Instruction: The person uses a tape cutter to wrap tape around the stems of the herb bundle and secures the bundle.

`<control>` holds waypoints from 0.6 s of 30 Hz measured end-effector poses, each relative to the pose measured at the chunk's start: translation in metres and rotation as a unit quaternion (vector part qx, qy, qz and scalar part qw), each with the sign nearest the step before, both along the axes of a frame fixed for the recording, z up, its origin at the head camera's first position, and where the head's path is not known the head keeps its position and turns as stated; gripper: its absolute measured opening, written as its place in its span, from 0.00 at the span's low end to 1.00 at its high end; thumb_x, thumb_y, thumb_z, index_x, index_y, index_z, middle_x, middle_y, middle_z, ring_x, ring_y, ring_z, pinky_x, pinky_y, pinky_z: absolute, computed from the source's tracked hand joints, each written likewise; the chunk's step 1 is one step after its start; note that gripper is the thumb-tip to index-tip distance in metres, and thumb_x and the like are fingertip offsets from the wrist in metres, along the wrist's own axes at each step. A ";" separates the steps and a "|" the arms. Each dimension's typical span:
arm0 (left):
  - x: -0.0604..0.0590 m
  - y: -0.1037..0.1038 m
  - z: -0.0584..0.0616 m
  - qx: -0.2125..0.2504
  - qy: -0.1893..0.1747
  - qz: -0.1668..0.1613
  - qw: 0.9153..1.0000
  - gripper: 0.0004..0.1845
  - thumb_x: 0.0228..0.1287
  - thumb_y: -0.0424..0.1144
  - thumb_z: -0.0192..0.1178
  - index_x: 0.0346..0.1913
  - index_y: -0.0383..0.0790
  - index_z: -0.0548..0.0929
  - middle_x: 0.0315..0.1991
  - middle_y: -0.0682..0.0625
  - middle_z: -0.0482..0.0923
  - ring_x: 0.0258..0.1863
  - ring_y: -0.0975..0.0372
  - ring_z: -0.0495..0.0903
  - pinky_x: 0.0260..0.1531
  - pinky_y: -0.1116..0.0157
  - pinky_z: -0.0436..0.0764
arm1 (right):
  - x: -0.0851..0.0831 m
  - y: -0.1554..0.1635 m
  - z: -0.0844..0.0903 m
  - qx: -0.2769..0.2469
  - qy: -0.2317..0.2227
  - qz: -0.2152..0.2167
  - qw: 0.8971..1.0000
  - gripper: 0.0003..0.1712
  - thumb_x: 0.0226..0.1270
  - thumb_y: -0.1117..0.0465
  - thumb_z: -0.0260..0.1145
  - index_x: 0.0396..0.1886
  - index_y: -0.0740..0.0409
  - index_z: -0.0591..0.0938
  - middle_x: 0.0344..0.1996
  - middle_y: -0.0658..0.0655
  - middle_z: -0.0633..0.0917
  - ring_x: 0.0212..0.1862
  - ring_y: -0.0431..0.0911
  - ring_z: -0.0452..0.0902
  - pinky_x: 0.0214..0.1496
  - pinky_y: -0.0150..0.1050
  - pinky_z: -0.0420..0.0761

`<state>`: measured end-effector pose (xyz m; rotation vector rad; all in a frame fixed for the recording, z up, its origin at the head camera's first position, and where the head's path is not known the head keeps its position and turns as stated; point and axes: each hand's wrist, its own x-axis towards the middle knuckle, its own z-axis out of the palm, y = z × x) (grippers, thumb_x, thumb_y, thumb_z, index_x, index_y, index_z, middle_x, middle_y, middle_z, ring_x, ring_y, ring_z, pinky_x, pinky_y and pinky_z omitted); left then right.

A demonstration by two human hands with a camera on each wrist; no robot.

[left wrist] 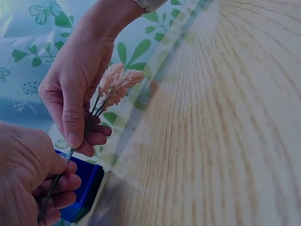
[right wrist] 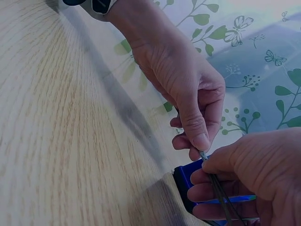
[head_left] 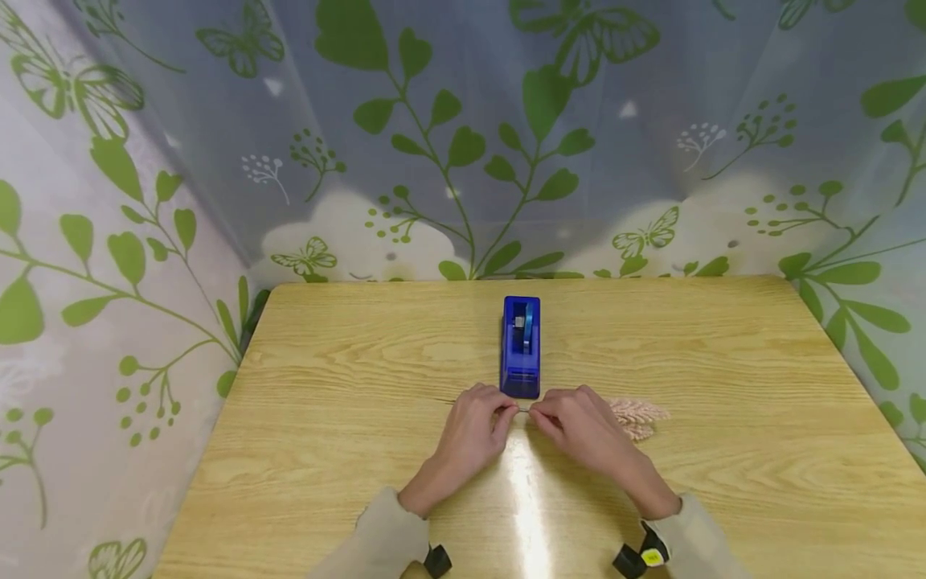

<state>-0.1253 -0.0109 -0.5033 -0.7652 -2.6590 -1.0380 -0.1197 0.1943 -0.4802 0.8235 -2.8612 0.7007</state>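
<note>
Beige sleeves at the near edge, one to each arm, with a black wrist mount at each cuff. Wood-grain table, light oak pattern, a bright streak of glare running from the near edge up to the hands. Left hand and right hand, brought close together at the table's middle, knuckles up, fingertips almost meeting. Both are pinched on a bundle of thin dark stems: in the left wrist view the right thumb and forefinger clamp the stems just below the flower heads, and the left fingers curl round the lower stretch of the same stems. In the right wrist view the stems run out from the left thumb and fingertip into the closed right fist. Pink sprigs, feathery and pale, lie on the table just right of the right hand and partly hidden by it; in the left wrist view they fan out above the right fingers. Blue tape dispenser, just behind the hands, set lengthwise and end-on to the person, its near end almost touching the fingertips. Backdrop, a white and grey sheet printed with green leaves and butterflies, closing in the table's far and side edges.
</note>
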 end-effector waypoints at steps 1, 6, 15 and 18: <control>0.000 0.000 0.000 0.000 0.003 -0.001 1.000 0.03 0.69 0.34 0.69 0.37 0.40 0.91 0.33 0.51 0.88 0.34 0.60 0.82 0.37 0.63 0.80 | 0.000 0.000 0.000 -0.003 -0.001 -0.001 1.000 0.14 0.73 0.62 0.68 0.24 0.47 0.85 0.18 0.38 0.72 0.19 0.31 0.59 0.33 0.36 0.70; -0.001 0.000 -0.001 0.002 0.000 -0.002 1.000 0.03 0.69 0.33 0.69 0.38 0.39 0.91 0.34 0.51 0.88 0.34 0.59 0.82 0.38 0.63 0.80 | -0.001 0.000 -0.001 -0.022 -0.034 -0.008 0.999 0.11 0.74 0.63 0.68 0.29 0.51 0.89 0.20 0.40 0.76 0.20 0.32 0.63 0.29 0.33 0.71; 0.000 -0.001 -0.001 0.019 -0.017 -0.001 1.000 0.03 0.66 0.30 0.70 0.39 0.39 0.92 0.36 0.50 0.89 0.37 0.59 0.83 0.43 0.61 0.82 | 0.001 -0.003 0.002 -0.029 -0.125 -0.033 0.991 0.19 0.82 0.62 0.58 0.25 0.51 0.80 0.19 0.44 0.71 0.22 0.37 0.63 0.23 0.31 0.66; 0.001 -0.002 -0.001 0.025 -0.023 0.000 0.999 0.03 0.65 0.29 0.71 0.40 0.39 0.92 0.36 0.50 0.89 0.38 0.59 0.84 0.45 0.60 0.82 | 0.001 -0.003 0.002 -0.028 -0.097 -0.032 0.994 0.17 0.80 0.63 0.60 0.26 0.51 0.83 0.20 0.43 0.72 0.22 0.36 0.63 0.23 0.31 0.67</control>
